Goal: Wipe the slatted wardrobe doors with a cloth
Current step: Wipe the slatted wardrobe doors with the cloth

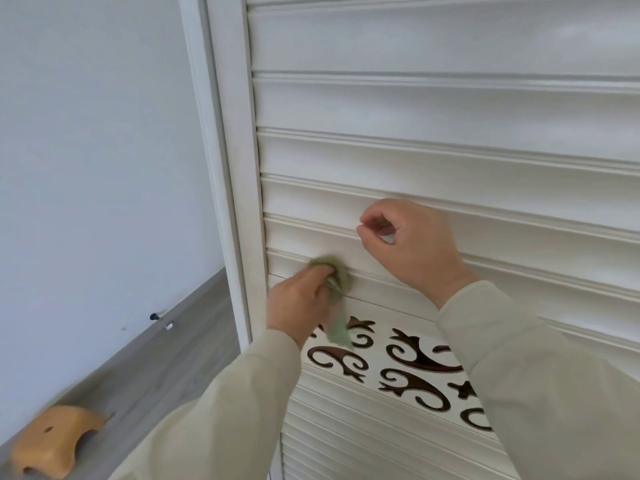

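Observation:
A white slatted wardrobe door (433, 109) fills the view in front of me. My left hand (298, 303) grips a bunched green cloth (337, 282) and presses it against the lowest slat of the upper section, near the door's left frame. A tail of the cloth hangs down below the hand. My right hand (412, 244) is raised in front of a slat a little higher and to the right, its fingers curled with thumb and forefinger nearly meeting, holding nothing.
A carved panel with dark scroll cut-outs (408, 365) runs across the door below the hands, with finer slats beneath it. The door's white frame (228, 168) meets a pale wall on the left. A small wooden stool (55, 438) stands on the grey floor at lower left.

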Available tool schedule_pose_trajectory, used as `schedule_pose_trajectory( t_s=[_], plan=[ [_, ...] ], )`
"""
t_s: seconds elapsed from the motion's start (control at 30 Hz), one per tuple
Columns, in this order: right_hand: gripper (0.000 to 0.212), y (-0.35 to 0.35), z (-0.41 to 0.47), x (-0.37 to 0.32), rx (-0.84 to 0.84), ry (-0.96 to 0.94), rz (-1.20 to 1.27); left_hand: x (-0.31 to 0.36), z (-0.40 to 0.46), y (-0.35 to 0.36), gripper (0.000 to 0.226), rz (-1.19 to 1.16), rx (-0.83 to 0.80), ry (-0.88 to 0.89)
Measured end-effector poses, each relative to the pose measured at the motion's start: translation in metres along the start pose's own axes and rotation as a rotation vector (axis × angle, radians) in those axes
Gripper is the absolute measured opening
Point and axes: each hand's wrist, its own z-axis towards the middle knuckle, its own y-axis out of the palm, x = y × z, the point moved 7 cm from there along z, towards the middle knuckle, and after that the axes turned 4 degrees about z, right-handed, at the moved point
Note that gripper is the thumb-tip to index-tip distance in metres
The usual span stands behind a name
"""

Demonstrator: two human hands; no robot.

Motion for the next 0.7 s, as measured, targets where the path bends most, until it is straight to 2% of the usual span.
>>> schedule_pose_trajectory(
  t_s=[0.07,0.1,0.2,0.3,0.4,0.6,0.63,0.7],
  plan=[
    [0.004,0.001,0.000,0.001,-0.003,-0.003,-0.008,-0.054,-0.003,-0.009,0.034,-0.041,0.011,-0.407],
    [0.004,0.001,-0.001,0.001,-0.004,-0.003,-0.011,-0.069,-0.006,-0.013,0.035,-0.063,0.041,-0.516],
    [0.004,0.003,-0.001,0.001,0.005,-0.001,-0.026,-0.071,-0.015,-0.006,0.033,-0.128,0.054,-0.599],
    [0.003,0.002,-0.001,0.000,0.014,0.001,-0.019,-0.066,-0.047,0.019,0.018,-0.198,-0.072,-0.749],
    [0.004,0.002,-0.001,0.000,0.014,-0.002,-0.011,-0.069,-0.062,0.027,0.016,-0.181,-0.164,-0.792],
    [0.005,0.003,-0.001,0.000,0.028,-0.006,0.000,-0.050,-0.043,0.009,0.012,-0.446,0.106,-0.836],
    [0.005,0.004,0.001,-0.001,0.026,-0.012,0.004,-0.040,-0.044,0.014,0.012,-0.492,0.108,-0.849],
    [0.005,0.004,0.001,0.000,0.027,-0.008,0.014,-0.009,-0.056,0.036,0.015,-0.546,-0.034,-0.795]
  ],
)
